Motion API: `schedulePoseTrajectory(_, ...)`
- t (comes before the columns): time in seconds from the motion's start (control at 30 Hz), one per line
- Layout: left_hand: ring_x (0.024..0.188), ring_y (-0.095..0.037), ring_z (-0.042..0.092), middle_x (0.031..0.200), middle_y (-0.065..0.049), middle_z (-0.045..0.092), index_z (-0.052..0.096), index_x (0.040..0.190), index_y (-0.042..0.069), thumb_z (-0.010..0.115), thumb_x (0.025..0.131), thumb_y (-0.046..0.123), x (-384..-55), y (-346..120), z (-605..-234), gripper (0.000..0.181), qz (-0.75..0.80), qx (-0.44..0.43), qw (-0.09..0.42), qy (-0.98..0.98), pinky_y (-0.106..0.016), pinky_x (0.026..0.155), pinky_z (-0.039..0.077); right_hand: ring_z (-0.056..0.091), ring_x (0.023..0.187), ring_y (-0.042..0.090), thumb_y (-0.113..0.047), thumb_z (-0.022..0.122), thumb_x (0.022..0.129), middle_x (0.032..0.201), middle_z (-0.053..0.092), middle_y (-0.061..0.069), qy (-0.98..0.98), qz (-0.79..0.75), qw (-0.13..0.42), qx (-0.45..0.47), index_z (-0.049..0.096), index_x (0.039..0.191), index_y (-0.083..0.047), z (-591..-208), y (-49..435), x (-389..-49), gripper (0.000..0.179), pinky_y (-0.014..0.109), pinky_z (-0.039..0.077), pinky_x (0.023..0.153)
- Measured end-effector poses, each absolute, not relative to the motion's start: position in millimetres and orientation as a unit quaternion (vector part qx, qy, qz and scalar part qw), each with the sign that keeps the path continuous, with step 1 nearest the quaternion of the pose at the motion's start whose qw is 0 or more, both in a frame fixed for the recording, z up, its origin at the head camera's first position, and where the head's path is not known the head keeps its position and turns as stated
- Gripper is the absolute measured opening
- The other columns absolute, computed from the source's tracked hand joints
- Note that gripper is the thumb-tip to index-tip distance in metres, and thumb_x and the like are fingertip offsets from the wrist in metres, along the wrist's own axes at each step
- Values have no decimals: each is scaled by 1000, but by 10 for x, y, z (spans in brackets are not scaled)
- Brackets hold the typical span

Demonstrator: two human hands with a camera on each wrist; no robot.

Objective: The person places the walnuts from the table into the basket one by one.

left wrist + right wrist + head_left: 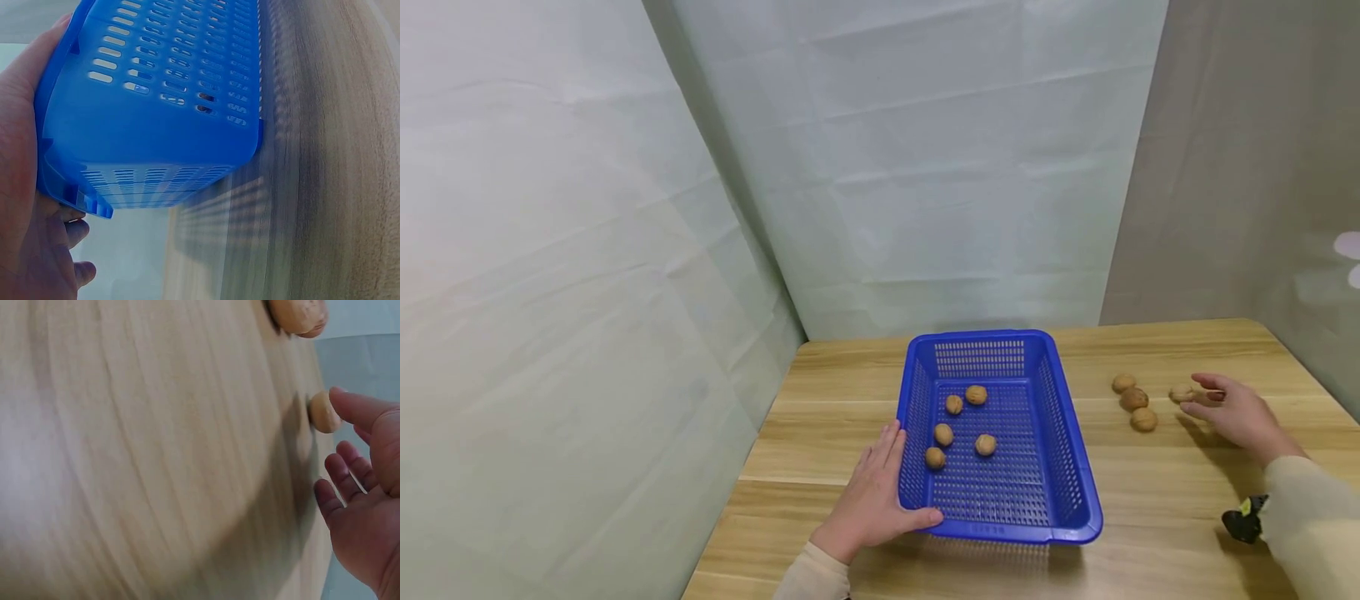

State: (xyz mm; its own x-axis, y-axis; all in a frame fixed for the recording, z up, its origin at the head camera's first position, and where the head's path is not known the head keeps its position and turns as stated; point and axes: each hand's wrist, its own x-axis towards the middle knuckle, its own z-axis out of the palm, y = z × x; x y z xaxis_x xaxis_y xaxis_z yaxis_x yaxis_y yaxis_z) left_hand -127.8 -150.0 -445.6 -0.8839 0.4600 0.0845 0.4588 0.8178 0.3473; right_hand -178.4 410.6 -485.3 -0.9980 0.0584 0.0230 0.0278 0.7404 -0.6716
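A blue plastic basket (1075, 467) with slotted walls stands on the wooden table, and several walnuts (986, 445) lie on its floor, mostly toward the left. My left hand (880, 492) rests against its near left corner, fingers along the left rim and thumb over the front rim. In the left wrist view the same hand (25, 169) lies along the edge of the basket (156, 131). On the right, my right hand (1236, 417) has its fingers loosely spread beside a single walnut (1180, 393). In the right wrist view, the thumb partly covers that walnut (325, 412).
Three more walnuts (1134, 399) sit in a row between the basket and my right hand. A small black object (1245, 518) is at the right sleeve. Pale sheets (955, 183) hang behind and left of the table (805, 417).
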Motion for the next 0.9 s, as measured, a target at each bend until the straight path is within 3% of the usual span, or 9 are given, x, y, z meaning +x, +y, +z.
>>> schedulePoseTrajectory(0.23, 147, -28, 9, 160, -13, 10, 16, 153, 3, 64, 69, 76, -1278, -1505, -4460, 122, 185, 242, 2, 953, -54, 113, 19, 42, 115, 56, -41, 65, 91, 130, 39, 44, -934, 355, 11, -30, 32, 140, 14, -4948, 4089, -1857, 81, 64, 37, 88)
schedulePoseTrajectory(0.37, 147, -27, 8, 161, -11, 9, 15, 154, 4, 56, 68, 84, -1274, -1503, -4445, 124, 184, 237, 6, 954, -54, 114, 18, 42, 115, 56, -41, 64, 91, 130, 40, 43, -936, 351, 17, -35, 32, 139, 16, -4992, 4060, -1906, 81, 64, 36, 89)
schedulePoseTrajectory(0.47, 147, -26, 8, 161, -10, 8, 15, 154, 4, 50, 66, 89, -1273, -1505, -4438, 126, 183, 235, 7, 954, -53, 114, 18, 44, 111, 55, -42, 62, 92, 126, 44, 41, -938, 343, 28, -38, 36, 136, 17, -5008, 4045, -1934, 79, 64, 37, 87)
schedulePoseTrajectory(0.7, 147, -24, 6, 161, -10, 8, 15, 154, 4, 48, 66, 90, -1276, -1508, -4445, 127, 182, 234, 11, 955, -52, 114, 17, 53, 94, 43, -41, 63, 92, 107, 57, 30, -940, 333, 45, -50, 48, 127, 13, -5003, 4033, -1911, 66, 56, 42, 76)
schedulePoseTrajectory(0.9, 147, -24, 6, 161, -10, 8, 14, 154, 5, 49, 66, 89, -1284, -1505, -4447, 127, 182, 232, 12, 955, -52, 114, 17, 53, 97, 43, -43, 62, 92, 112, 56, 31, -936, 346, 47, -48, 48, 130, 10, -4991, 4017, -1842, 66, 52, 44, 74)
